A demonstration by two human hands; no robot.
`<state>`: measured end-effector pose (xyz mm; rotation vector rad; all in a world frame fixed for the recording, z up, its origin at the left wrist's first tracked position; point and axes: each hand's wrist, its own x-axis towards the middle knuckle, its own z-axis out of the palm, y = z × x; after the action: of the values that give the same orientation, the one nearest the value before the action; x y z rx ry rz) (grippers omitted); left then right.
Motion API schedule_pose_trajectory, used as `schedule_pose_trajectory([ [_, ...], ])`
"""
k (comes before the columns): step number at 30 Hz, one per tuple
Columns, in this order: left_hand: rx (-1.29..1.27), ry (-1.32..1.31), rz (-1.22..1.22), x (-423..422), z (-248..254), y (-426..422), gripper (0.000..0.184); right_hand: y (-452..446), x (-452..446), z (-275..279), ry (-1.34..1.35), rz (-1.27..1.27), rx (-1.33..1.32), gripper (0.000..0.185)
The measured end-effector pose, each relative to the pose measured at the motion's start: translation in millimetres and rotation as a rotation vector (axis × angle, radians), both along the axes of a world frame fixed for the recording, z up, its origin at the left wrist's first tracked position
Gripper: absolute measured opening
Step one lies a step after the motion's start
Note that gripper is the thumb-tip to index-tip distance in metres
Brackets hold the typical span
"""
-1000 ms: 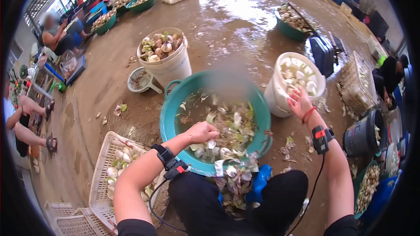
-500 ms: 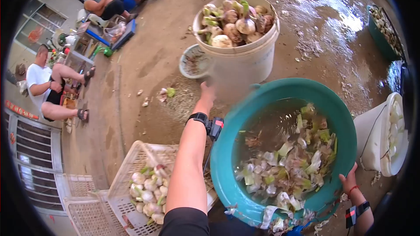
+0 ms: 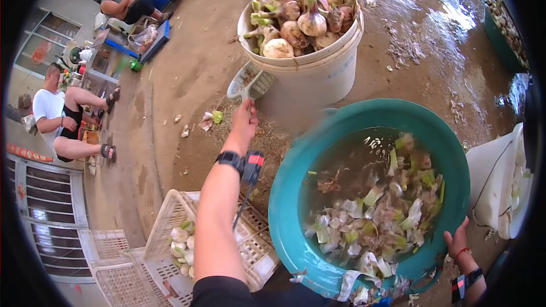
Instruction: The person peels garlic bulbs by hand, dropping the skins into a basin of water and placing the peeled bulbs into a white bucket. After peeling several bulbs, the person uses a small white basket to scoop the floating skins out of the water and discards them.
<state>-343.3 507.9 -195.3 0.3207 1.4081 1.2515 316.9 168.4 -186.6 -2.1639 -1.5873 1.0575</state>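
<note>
My left hand [image 3: 244,124] is closed round the handle of a pale plastic strainer [image 3: 263,84], which is tilted beside the white bucket [image 3: 318,77]. That bucket is heaped with garlic bulbs [image 3: 312,23], some with green stems. At the lower right my right hand [image 3: 458,243] grips the rim of a big green basin [image 3: 287,216], thumb on the rim and fingers along its outer side. Murky water fills the basin, and peeled garlic skins [image 3: 369,216] and green leaf scraps float in it.
A plastic crate [image 3: 165,244] with garlic bulbs sits at lower left. Another white bucket [image 3: 489,176] stands right of the basin. Further off are a green tub [image 3: 500,45] of garlic and two seated people at left. Skin scraps [image 3: 207,120] litter the wet floor.
My left hand has reached forward and taken hold of the strainer's handle, and the strainer has tipped up from the floor. My right hand stays at the basin rim.
</note>
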Motion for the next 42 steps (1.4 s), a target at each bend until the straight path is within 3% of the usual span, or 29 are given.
schedule_pose_trajectory([
  [3, 0.054, 0.184, 0.024, 18, 60, -55, 0.012, 5, -2, 7, 0.041, -0.048, -0.093, 0.075],
  [7, 0.134, 0.256, 0.137, 45, 164, -134, 0.009, -4, 13, -16, 0.061, 0.012, 0.044, 0.075],
  [10, 0.161, 0.249, 0.078, 58, 231, -197, 0.006, -2, 8, -15, 0.075, 0.019, 0.07, 0.076],
  [12, 0.235, 0.274, -0.211, 60, 260, -240, 0.009, -4, 10, -24, 0.023, -0.123, -0.072, 0.08],
  [15, 0.166, 0.534, -0.396, 79, 285, -286, 0.018, 3, 9, -22, 0.037, -0.144, -0.121, 0.082],
  [16, 0.279, 0.668, -0.495, 79, 268, -292, 0.022, 9, 20, -34, 0.055, -0.119, -0.091, 0.082],
  [17, 0.377, 0.811, -0.587, 79, 251, -297, 0.026, 13, 40, -63, -0.111, -0.099, -0.066, 0.082],
  [18, 0.438, 1.141, -0.691, 96, 260, -306, 0.027, 21, 41, -78, -0.271, -0.081, -0.038, 0.082],
  [19, 0.474, 1.467, -0.805, 109, 272, -316, 0.028, 25, 33, -53, -0.341, -0.012, 0.041, 0.08],
  [20, 0.466, 1.482, -0.795, 109, 274, -320, 0.028, 28, 30, -23, -0.423, 0.035, 0.113, 0.078],
  [21, 0.382, 1.728, -0.97, 114, 264, -318, 0.025, 27, 20, 9, -0.376, 0.101, 0.218, 0.073],
  [22, 0.324, 1.93, -1.184, 133, 240, -314, 0.021, 28, 31, -5, -0.318, 0.176, 0.511, 0.061],
  [24, 0.632, 1.925, -1.138, 138, 217, -316, 0.021, 12, -13, 90, -0.174, 0.219, 0.613, 0.05],
  [25, 0.3, 1.918, -1.281, 146, 198, -314, 0.023, 7, -18, 111, -0.156, 0.207, 0.53, 0.046],
  [26, -0.02, 1.901, -1.334, 165, 200, -311, 0.031, 3, -22, 118, -0.163, 0.2, 0.484, 0.041],
  [27, -0.026, 1.983, -1.33, 168, 172, -306, 0.053, 6, -13, 98, -0.024, 0.158, 0.423, 0.04],
  [28, 0.042, 2.027, -1.308, 180, 158, -298, 0.062, 8, -15, 85, 0.146, 0.042, 0.245, 0.043],
  [30, 0.097, 2.058, -1.289, 197, 131, -284, 0.073, 11, -22, 75, 0.139, 0.051, 0.101, 0.048],
  [32, -0.02, 1.736, -1.073, 210, 99, -256, 0.068, 21, -31, 64, 0.147, 0.044, 0.003, 0.05],
  [33, -0.013, 1.728, -1.075, 219, 101, -245, 0.068, 25, -36, 56, 0.136, 0.039, -0.029, 0.051],
  [35, -0.406, 1.113, -0.974, 242, 121, -229, 0.05, 39, -38, 40, 0.145, 0.038, -0.036, 0.052],
  [36, 0.055, 1.573, -1.056, 221, 82, -222, 0.036, 48, -37, 30, 0.119, 0.028, 0.003, 0.054],
  [39, 0.0, 1.737, -1.184, 233, 124, -214, 0.055, 78, -33, 3, 0.108, 0.028, 0.001, 0.058],
  [42, 0.088, 1.767, -1.244, 245, 131, -204, 0.07, 103, -38, 0, 0.079, 0.062, -0.053, 0.066],
])
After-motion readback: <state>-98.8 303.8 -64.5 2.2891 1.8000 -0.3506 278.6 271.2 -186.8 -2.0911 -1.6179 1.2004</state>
